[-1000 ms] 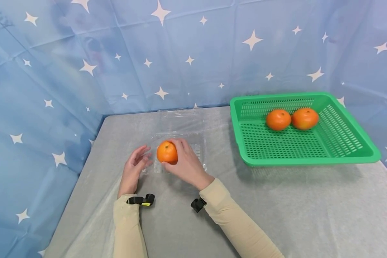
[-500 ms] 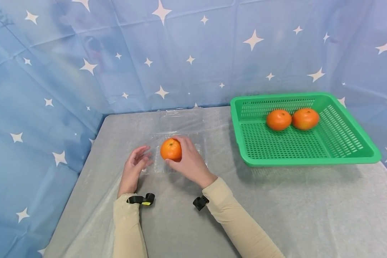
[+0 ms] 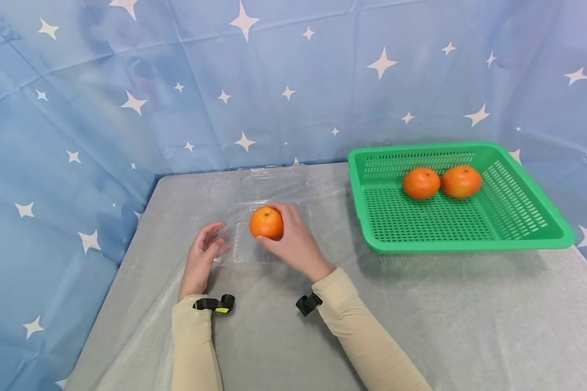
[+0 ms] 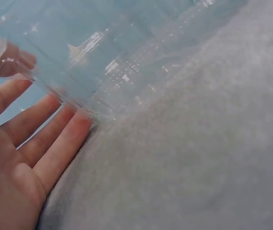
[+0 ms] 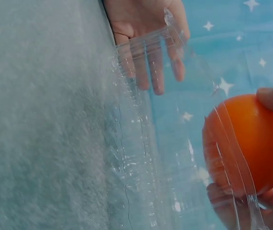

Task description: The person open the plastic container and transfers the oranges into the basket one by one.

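Observation:
In the head view my right hand (image 3: 298,244) grips an orange (image 3: 263,222) between thumb and fingers. Below it lies a clear plastic clamshell box (image 3: 247,250), its lid (image 3: 274,187) folded back toward the curtain. The right wrist view shows the lower left part of the orange (image 5: 246,139) through the box's clear wall; whether it touches the bottom I cannot tell. My left hand (image 3: 203,258) is at the box's left side, and its fingers (image 4: 55,148) extend relaxed against the clear wall in the left wrist view.
A green plastic basket (image 3: 469,247) stands at the right of the grey-covered table (image 3: 274,347). Two orange-red round fruits (image 3: 420,183) sit side by side in it. A blue star-patterned curtain (image 3: 323,70) closes off the back and left.
My right hand has carried the orange a short way right and slightly toward the back over the box. The left hand has stayed at the box's left side.

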Demonstrator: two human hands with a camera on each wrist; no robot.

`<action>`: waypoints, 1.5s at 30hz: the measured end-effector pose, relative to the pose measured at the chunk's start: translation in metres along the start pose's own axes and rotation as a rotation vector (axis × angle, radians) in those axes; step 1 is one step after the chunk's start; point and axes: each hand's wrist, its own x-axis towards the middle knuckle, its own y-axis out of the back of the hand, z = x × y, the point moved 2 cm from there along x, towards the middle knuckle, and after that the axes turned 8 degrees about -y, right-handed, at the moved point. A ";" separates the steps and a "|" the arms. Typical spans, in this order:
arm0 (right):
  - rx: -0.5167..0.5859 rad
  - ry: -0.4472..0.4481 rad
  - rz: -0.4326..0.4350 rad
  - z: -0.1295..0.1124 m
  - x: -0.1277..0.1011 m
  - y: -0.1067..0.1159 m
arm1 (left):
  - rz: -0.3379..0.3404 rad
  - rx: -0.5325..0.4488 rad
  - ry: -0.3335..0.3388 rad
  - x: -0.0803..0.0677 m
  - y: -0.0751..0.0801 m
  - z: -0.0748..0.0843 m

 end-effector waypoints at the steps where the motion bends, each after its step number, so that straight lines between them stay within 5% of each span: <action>1: 0.001 -0.003 0.003 0.000 0.000 0.001 | 0.003 0.008 0.000 0.000 0.000 0.000; 15: 0.026 -0.019 0.010 0.001 0.000 0.009 | 0.013 0.062 -0.001 -0.001 -0.001 -0.001; 45: 0.061 -0.026 0.015 0.006 0.002 0.024 | -0.014 -0.045 0.001 0.001 -0.001 0.001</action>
